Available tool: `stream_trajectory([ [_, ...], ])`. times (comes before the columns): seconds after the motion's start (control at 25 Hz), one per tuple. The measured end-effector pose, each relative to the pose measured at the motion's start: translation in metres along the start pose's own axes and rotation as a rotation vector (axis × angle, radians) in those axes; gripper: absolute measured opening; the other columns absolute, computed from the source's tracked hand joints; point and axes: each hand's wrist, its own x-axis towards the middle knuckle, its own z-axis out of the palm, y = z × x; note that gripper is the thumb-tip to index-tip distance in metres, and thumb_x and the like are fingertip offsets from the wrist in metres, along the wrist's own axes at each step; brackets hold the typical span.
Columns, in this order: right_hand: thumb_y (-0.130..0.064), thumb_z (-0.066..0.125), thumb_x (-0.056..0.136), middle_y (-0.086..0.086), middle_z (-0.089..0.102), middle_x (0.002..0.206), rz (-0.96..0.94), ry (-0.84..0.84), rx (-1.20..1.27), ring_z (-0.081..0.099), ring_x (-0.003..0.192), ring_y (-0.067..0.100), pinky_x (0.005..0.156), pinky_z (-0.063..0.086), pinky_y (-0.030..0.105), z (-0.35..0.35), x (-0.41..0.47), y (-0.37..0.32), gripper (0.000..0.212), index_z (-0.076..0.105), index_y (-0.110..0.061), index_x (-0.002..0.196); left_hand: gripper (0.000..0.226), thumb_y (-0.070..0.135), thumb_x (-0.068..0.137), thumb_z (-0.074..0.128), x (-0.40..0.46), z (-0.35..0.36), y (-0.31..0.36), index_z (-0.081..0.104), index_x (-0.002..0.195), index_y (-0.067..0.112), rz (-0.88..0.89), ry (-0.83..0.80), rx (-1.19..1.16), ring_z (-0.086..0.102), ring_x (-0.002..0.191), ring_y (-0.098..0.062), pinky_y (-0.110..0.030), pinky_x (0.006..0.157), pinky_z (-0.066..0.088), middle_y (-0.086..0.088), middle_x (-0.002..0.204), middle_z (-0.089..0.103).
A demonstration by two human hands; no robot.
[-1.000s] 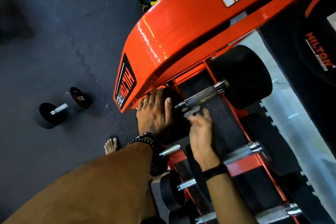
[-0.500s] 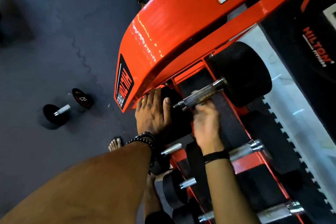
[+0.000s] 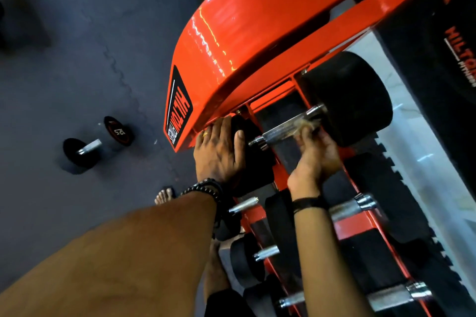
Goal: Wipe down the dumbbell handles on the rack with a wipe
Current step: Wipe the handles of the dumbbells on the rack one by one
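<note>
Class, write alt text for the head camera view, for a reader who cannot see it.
A person's right hand rubs a wipe along a dumbbell handle on an orange rack, while the left hand rests flat on its near weight. Another dumbbell lies on the floor.

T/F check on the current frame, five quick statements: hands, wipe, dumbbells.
1. The right hand holds the wipe against the top dumbbell handle. True.
2. The left hand grips a handle. False: it rests flat on that dumbbell's near black head.
3. One dumbbell on the floor lies left of the rack. True.
4. The rack is blue. False: orange-red.
5. The wipe sits at the handle's near end. False: it is toward the far head.
</note>
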Motion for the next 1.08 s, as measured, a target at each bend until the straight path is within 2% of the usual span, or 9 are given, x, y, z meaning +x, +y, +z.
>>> stream_trajectory([
  [0.16,-0.011,0.077,0.077,0.001,0.074,0.084,-0.388,-0.228,-0.363,0.07,0.08,0.021,0.075,0.057,0.047,-0.004,-0.031,0.008,0.015,0.07,-0.021,0.086,0.056,0.039,0.098,0.031,-0.002,-0.002,0.0,0.061,0.127,0.002,0.014,0.005,-0.001,0.064,0.105,-0.036,-0.04,0.092,0.037,-0.018,0.12,0.067],
  [0.32,0.006,0.07,0.081,-0.015,0.071,0.073,-0.523,-0.182,-0.334,0.065,0.072,-0.003,0.069,0.051,0.017,0.002,-0.005,-0.005,0.016,0.068,-0.007,0.089,0.056,0.04,0.098,0.031,0.0,0.001,0.0,0.061,0.127,0.002,-0.013,-0.001,0.004,0.064,0.106,-0.036,-0.041,0.092,0.041,-0.017,0.12,0.068],
  [0.44,-0.005,0.071,0.085,-0.002,0.065,0.083,-0.688,-0.287,-0.59,0.062,0.078,0.009,0.072,0.051,0.026,-0.001,-0.028,0.007,0.009,0.074,-0.005,0.093,0.058,0.041,0.098,0.03,-0.003,0.0,0.0,0.061,0.127,0.002,0.001,-0.004,0.001,0.065,0.105,-0.036,-0.042,0.091,0.044,-0.018,0.12,0.068],
  [0.52,-0.012,0.073,0.084,0.003,0.061,0.087,-0.713,-0.389,-0.69,0.058,0.08,0.008,0.073,0.049,0.021,-0.008,-0.02,0.011,0.013,0.076,-0.006,0.095,0.057,0.04,0.098,0.03,0.0,0.0,-0.002,0.062,0.126,0.002,0.006,0.006,0.006,0.065,0.103,-0.037,-0.041,0.09,0.043,-0.018,0.119,0.068],
  [0.64,-0.013,0.071,0.086,0.009,0.064,0.087,-0.716,-0.176,-0.594,0.06,0.08,0.011,0.075,0.048,0.015,-0.003,0.006,-0.001,0.012,0.076,-0.004,0.093,0.055,0.04,0.098,0.032,0.0,0.001,-0.002,0.062,0.125,0.003,-0.011,0.007,0.004,0.066,0.102,-0.036,-0.041,0.089,0.044,-0.017,0.117,0.069],
  [0.8,-0.007,0.071,0.087,0.006,0.062,0.087,-0.866,-0.412,-0.749,0.059,0.081,0.013,0.07,0.05,0.027,-0.014,-0.019,0.012,0.007,0.074,-0.004,0.092,0.061,0.043,0.098,0.028,-0.001,0.001,-0.001,0.061,0.128,0.002,-0.013,-0.016,0.001,0.064,0.108,-0.036,-0.043,0.093,0.045,-0.017,0.123,0.067],
  [0.88,-0.008,0.071,0.086,0.002,0.063,0.084,-0.783,-0.22,-0.606,0.059,0.08,0.005,0.072,0.051,0.026,-0.011,0.002,0.002,0.009,0.071,0.0,0.091,0.059,0.043,0.098,0.029,0.001,0.002,-0.003,0.061,0.128,0.003,-0.029,-0.022,-0.003,0.064,0.108,-0.035,-0.042,0.093,0.043,-0.017,0.122,0.067],
  [0.96,-0.015,0.071,0.086,0.005,0.068,0.084,-0.626,-0.063,-0.466,0.065,0.082,0.014,0.075,0.054,0.032,-0.006,0.001,0.007,0.013,0.069,-0.003,0.091,0.058,0.042,0.098,0.03,-0.001,0.002,-0.002,0.061,0.127,0.003,-0.027,-0.016,-0.003,0.064,0.107,-0.035,-0.041,0.093,0.042,-0.017,0.122,0.067],
  [1.08,-0.007,0.072,0.081,0.009,0.071,0.089,-0.379,-0.074,-0.522,0.067,0.085,0.027,0.079,0.055,0.041,-0.009,-0.038,0.034,0.01,0.07,-0.009,0.091,0.056,0.041,0.098,0.032,-0.001,0.002,-0.002,0.063,0.124,0.002,-0.004,0.013,0.0,0.065,0.104,-0.036,-0.04,0.092,0.036,-0.017,0.118,0.068],
])
